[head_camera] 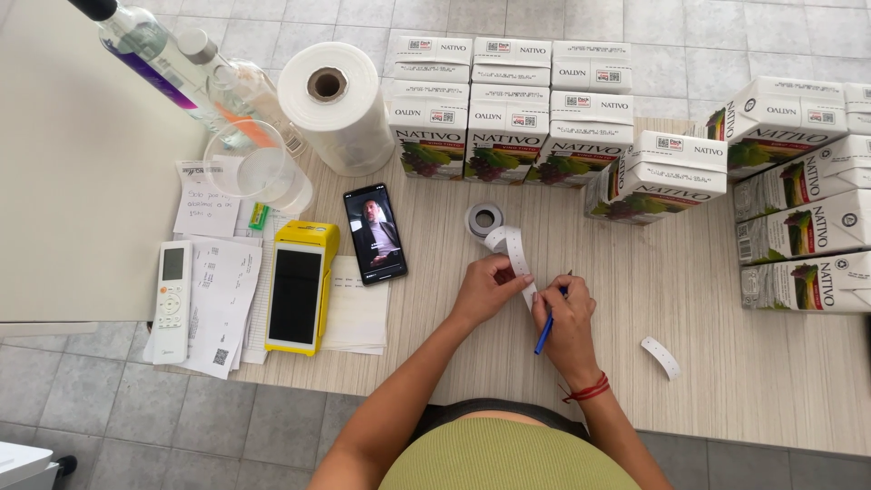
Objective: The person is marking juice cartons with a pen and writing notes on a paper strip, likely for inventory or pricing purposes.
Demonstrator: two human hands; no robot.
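The left hand [487,289] pinches the free end of a white label strip [515,254] between thumb and fingers, pressing it flat on the wooden table [726,363] so it stays put for writing. The right hand [564,319], a red cord at its wrist, is closed around a blue pen [544,338] with the tip at the strip; what is being marked is too small to tell. The strip curls away to a small grey roll [483,219] just beyond the hands. One torn-off white label [660,357] lies apart to the right.

At the far edge stand white cartons [508,127] with green panels and grape pictures, stacked in rows; more lie on their sides at the right [798,227]. To the left sit a phone [376,234] with a lit screen, a yellow card terminal [298,289], paper slips [218,299], a white remote [171,299], and farther off a roll of clear bags [336,107].
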